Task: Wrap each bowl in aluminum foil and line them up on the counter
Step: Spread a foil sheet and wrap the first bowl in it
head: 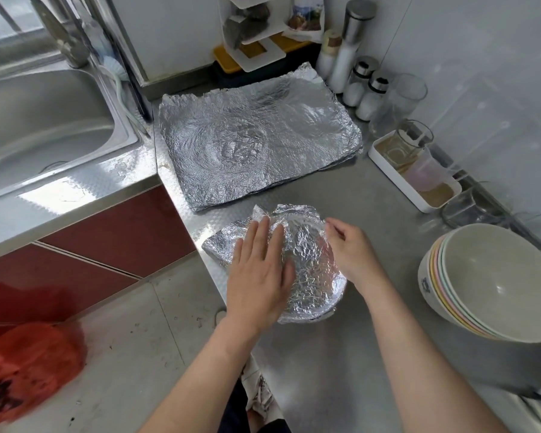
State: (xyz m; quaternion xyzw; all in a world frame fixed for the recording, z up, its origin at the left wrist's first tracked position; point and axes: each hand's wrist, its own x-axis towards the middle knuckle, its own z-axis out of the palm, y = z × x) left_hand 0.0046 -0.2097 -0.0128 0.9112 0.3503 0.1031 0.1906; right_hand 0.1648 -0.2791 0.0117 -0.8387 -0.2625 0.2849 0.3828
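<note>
A bowl covered in crinkled aluminum foil (310, 267) sits near the front edge of the steel counter (341, 195). My left hand (258, 270) lies flat on the foil's left side, fingers spread, pressing it down. My right hand (352, 248) cups the bowl's right rim and pinches the foil there. A loose foil flap sticks out at the left, past the counter edge. A stack of flat foil sheets (256, 139) lies farther back. At the right, a tilted stack of several unwrapped pastel-rimmed bowls (494, 282) rests on the counter.
A steel sink (38, 120) is at the left. A white tray with glass cups (416, 170), shakers (366, 85) and bottles line the right wall. A rack stands at the back. A red bag (28, 367) lies on the floor below.
</note>
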